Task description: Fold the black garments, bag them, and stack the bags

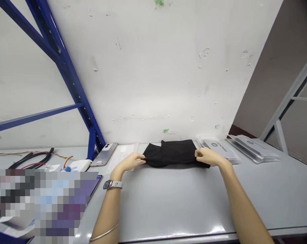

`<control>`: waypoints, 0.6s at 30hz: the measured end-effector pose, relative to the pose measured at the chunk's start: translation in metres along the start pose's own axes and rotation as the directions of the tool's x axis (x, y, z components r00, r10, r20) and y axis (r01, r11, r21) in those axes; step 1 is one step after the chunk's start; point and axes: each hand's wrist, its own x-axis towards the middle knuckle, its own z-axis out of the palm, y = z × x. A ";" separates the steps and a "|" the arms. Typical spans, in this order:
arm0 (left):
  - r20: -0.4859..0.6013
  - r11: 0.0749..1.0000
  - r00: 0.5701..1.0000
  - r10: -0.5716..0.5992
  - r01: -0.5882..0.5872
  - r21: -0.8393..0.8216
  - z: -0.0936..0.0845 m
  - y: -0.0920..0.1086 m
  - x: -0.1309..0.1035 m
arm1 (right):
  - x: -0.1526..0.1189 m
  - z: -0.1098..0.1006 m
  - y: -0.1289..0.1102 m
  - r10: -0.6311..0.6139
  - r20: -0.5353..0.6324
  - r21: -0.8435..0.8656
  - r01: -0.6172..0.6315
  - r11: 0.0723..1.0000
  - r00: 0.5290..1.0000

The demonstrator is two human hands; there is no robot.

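Black cloth (pixel 178 153), left fingers (pixel 137 156) pinching 1 end, right fingers (pixel 201 153) pinching the other

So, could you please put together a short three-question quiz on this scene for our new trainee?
1. Open question: where do the left hand and the right hand grip the black cloth?

2. Multiple choice: which of these lies closest to the foot of the blue post?
A) the printed packets
B) the phone
C) the black cloth

3. True or false: the watch is worn on the right wrist.

Key:
1. At opposite ends: the left hand at its left end, the right hand at its right end.
2. B.
3. False; it is on the left wrist.
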 end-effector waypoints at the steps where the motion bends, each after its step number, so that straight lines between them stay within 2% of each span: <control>1: 0.007 1.000 1.000 0.011 -0.011 -0.023 -0.002 0.000 -0.002 | -0.002 -0.003 0.002 -0.029 -0.018 0.048 0.030 0.998 0.999; 4: 0.073 0.992 0.997 0.027 -0.018 -0.125 -0.009 0.000 -0.009 | -0.012 -0.016 0.007 -0.095 0.002 0.162 0.094 0.982 0.995; 7: 0.138 0.976 0.990 0.037 -0.006 -0.218 -0.014 -0.003 -0.015 | -0.020 -0.025 0.011 -0.177 0.100 0.277 0.144 0.950 0.979; 9: 0.113 0.971 0.993 0.021 0.007 -0.239 -0.015 -0.006 -0.014 | -0.017 -0.025 0.015 -0.220 0.101 0.318 0.178 0.931 0.970; 10: 0.068 0.971 0.998 0.010 0.006 -0.240 -0.013 -0.007 -0.011 | -0.013 -0.021 0.016 -0.227 0.042 0.328 0.201 0.923 0.973; 12: -0.084 0.974 0.996 -0.014 -0.006 -0.225 -0.007 -0.011 -0.003 | 0.002 -0.011 0.018 -0.204 -0.177 0.311 0.251 0.916 0.963; 14: -0.257 0.983 0.965 -0.056 0.009 -0.181 0.001 -0.014 0.007 | 0.019 0.004 0.018 -0.136 -0.438 0.203 0.245 0.948 0.889; 15: -0.328 0.988 0.941 -0.081 0.033 -0.149 0.005 -0.015 0.012 | 0.027 0.010 0.017 -0.112 -0.518 0.123 0.204 0.971 0.848; 16: -0.387 0.992 0.917 -0.096 0.058 -0.110 0.009 -0.015 0.016 | 0.032 0.015 0.015 -0.100 -0.571 0.036 0.147 0.988 0.815; 18: -0.457 0.998 0.887 -0.066 0.067 -0.013 0.016 -0.010 0.021 | 0.036 0.022 0.009 -0.111 -0.586 -0.093 0.069 0.993 0.803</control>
